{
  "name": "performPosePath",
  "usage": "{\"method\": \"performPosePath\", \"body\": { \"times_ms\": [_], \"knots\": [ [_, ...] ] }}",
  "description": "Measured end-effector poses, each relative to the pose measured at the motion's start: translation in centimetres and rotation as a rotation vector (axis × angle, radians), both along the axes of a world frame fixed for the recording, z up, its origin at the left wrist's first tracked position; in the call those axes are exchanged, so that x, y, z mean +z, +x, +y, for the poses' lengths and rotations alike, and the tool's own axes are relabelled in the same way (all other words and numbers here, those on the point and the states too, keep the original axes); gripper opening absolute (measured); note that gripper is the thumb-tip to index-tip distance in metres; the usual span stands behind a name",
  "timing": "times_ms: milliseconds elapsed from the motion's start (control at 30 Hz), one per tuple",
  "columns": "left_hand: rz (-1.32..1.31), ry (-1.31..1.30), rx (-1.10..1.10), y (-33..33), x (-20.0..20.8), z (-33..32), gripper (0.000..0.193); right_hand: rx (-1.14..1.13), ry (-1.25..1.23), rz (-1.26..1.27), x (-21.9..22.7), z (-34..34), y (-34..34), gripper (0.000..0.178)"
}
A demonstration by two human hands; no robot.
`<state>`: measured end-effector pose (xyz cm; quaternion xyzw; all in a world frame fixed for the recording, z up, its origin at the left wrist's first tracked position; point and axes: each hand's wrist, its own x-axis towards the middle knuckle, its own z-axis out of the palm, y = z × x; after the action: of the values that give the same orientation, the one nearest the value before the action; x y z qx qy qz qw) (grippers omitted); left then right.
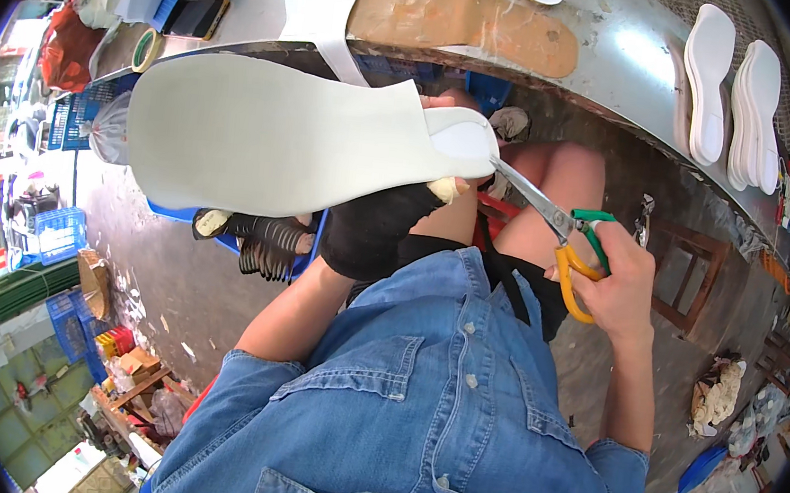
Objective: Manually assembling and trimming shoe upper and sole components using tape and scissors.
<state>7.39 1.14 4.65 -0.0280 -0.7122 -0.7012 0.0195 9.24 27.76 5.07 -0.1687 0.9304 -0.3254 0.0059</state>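
From my remote post, I see two hands at work on one pale sheet (272, 140), held left of centre in the frame, above the lap. Its long axis runs nearly level across the frame: the broad, rounded end points left, the narrower end right. One smaller white insole shape (465, 142) shows at that narrow end, its rounded tip also pointing right.

The left hand (383, 219), in one black glove, grips the sheet near its narrow end, with bare fingers visible at the far edge. The right hand (622, 280) is closed around the handles of one pair of scissors (540, 202), one loop yellow, one green. The blades point to the upper left, their tips at the sheet's narrow end; I cannot tell how far they are parted.

On the metal bench (623, 55) along the top, I count one brown board (464, 23) and one roll of tape (146, 50) farther left. Two stacks of white insoles (707, 86) stand out at the upper right.
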Motion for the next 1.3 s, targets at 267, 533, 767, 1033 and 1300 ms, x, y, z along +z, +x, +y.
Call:
{"method": "performPosePath", "body": {
  "times_ms": [267, 533, 767, 1033, 1300],
  "knots": [
    [-0.040, 0.111, -0.028, 0.0, 0.1, 0.3, 0.062, -0.006, -0.109, -0.288, 0.7, 0.8, 1.4, 0.046],
    [-0.089, 0.166, -0.066, -0.7, 1.4, 0.8, 0.064, -0.050, -0.062, 0.027, 1.1, 0.2, 1.5, 0.051],
    [0.104, -0.083, -0.075, 0.1, 1.4, 1.0, 0.049, -0.047, 0.052, -0.076, 1.6, 0.5, 2.5, 0.050],
    [0.086, -0.003, -0.119, -0.7, 3.0, 0.6, 0.057, -0.100, -0.032, 0.062, 2.7, 0.3, 1.9, 0.050],
    [0.097, 0.100, -0.129, -1.3, 2.6, 0.6, 0.064, -0.054, 0.013, 0.022, 2.2, 1.0, 2.1, 0.049]
  ]
}}
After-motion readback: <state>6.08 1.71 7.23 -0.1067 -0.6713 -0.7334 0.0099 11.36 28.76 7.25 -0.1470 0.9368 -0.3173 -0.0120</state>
